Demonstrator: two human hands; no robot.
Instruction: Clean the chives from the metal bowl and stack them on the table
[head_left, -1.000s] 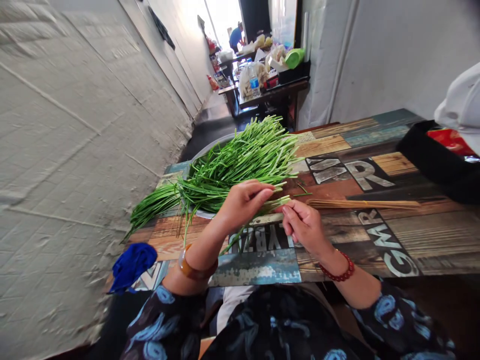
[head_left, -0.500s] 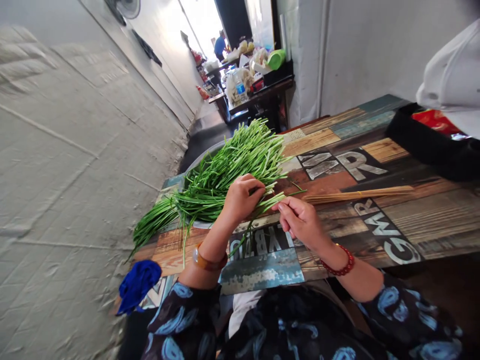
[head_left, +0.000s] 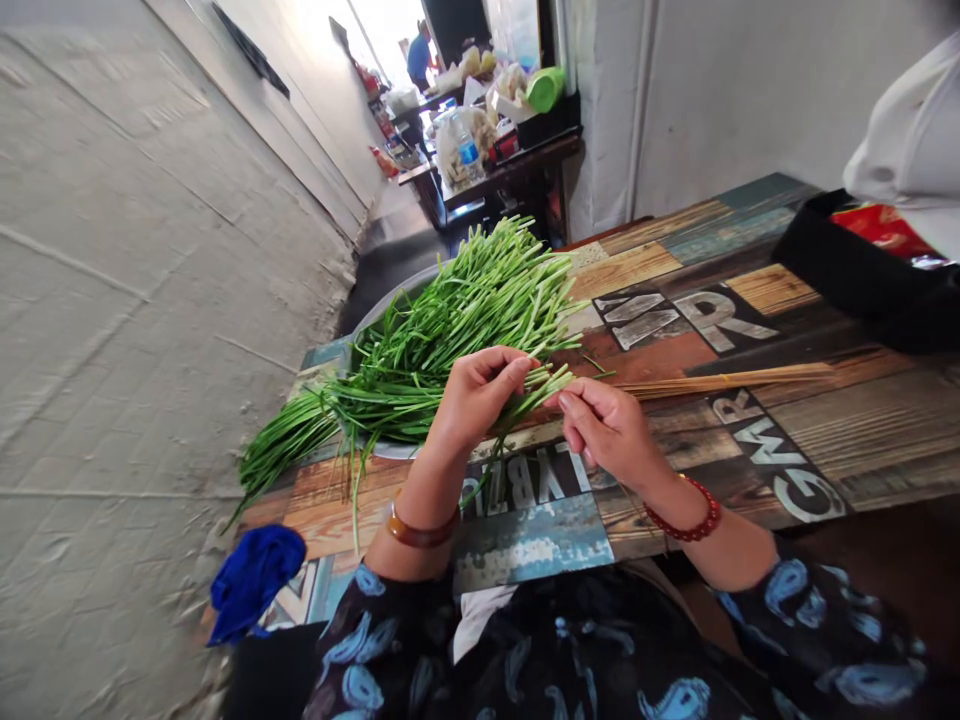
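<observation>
A large heap of green chives fills a grey basin on the patterned wooden table, with leaves hanging over its left side. My left hand pinches at the pale stem ends on the heap's near right side. Just right of it, my right hand has thumb and forefinger pressed together by the tips of a few stems. Whatever lies between those fingertips is too small to make out. A bundle of thin wooden sticks lies to the right of my right hand.
A blue cloth rests at the table's left corner. A black container with a red packet stands at the right, beneath something white. Behind, another table carries bags and a bottle, with a person in blue beyond.
The view has shifted slightly. My left hand's thumb now lies more extended along the forefinger over the stems. My right hand remains close to the stem ends, its fingers still pinched.
</observation>
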